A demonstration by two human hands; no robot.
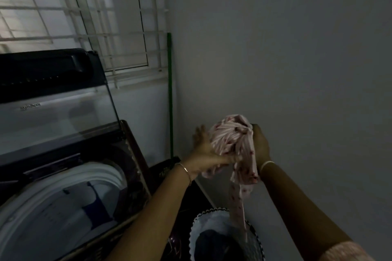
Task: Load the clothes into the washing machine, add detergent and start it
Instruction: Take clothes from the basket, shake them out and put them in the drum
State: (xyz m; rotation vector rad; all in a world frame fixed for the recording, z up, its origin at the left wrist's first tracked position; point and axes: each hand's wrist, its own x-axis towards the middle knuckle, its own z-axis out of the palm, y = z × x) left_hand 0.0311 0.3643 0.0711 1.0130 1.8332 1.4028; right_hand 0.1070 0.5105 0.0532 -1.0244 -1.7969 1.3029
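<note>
Head: pink garment (231, 140) between fingers (199, 133)

The washing machine (70, 176) stands open-topped at lower left, its lid (59, 116) raised behind; the wall (275, 48) closes the right, a green pole (170, 91) the corner.

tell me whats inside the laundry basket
A dark garment lies in the laundry basket, and the tail of the pink garment dangles over it. Anything beneath the dark garment is covered.

home laundry corner, probably | top-load washing machine (63, 186) | laundry basket (222, 237) | barred window (84, 17)
</note>
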